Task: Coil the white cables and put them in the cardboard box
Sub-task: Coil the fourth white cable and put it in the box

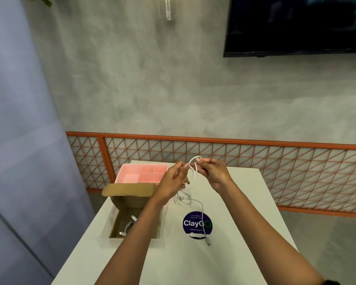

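white cable [192, 177]: held up over the table, looped between both hands, the tail hanging down and trailing across the round sticker [196, 224], plug end lying near the sticker's lower edge
left hand [174, 178]: fingers closed, pinching the loop on its left side
right hand [213, 172]: pinching the top of the loop, thumb against fingertips
cardboard box [135, 218]: open, flaps up, just left of the hands, one coiled cable [128, 226] already inside
pink tray [140, 173]: divided compartments, right behind the box
table [245, 202]: white, everything sits on it
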Available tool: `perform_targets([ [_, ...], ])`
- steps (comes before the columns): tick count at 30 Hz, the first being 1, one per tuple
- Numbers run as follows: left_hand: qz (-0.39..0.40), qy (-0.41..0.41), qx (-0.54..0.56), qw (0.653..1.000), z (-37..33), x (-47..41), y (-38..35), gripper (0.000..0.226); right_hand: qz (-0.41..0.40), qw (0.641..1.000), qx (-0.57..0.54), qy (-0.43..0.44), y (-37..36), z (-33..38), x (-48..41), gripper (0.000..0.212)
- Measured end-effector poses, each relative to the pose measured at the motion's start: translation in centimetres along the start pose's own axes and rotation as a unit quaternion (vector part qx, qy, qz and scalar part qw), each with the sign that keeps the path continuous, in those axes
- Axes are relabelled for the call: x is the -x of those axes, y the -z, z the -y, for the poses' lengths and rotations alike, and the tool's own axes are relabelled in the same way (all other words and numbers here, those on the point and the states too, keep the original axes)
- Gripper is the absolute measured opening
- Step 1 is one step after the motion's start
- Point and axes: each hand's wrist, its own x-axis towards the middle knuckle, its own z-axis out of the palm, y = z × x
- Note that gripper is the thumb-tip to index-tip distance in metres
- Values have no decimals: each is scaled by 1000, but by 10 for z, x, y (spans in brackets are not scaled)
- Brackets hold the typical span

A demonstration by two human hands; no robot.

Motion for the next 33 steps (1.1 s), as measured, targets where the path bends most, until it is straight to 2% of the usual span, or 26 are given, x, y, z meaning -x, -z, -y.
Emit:
perform_targets([
  [2,26,12,27,999,0,1,2,23,-3,1000,-4,-25,-1,-3,0,28],
  [5,42,14,50,998,2,1,3,24,-17,999,12,-39,-4,-6,3,20],
  [9,7,8,34,999,3,3,4,25,16,996,53,-69,-7,-6,9,4],
  [13,-46,-1,-1,999,3,1,11,24,86,977,166,-100,-3,-1,16,8],
  [17,-57,2,-27,998,5,-1,9,28,130,953,259,-91,-5,0,20,25],
  [21,-77,-4,-70,995,5,-2,9,28,162,950,223,-148,-5,2,16,65],
  [23,-76,-5,-83,994,7,-3,12,23,185,944,221,-163,-3,6,15,62],
  [25,-74,-8,-84,994,7,-3,14,19,192,941,253,-120,0,9,15,42],
  [28,-87,-9,-79,993,6,-4,15,21,124,936,329,-1,-1,9,17,29],
  [31,-94,-4,-83,992,5,-7,14,24,54,881,447,148,-8,7,17,18],
  [33,-103,0,-76,992,6,-9,12,22,35,852,481,206,-11,5,18,13],
])
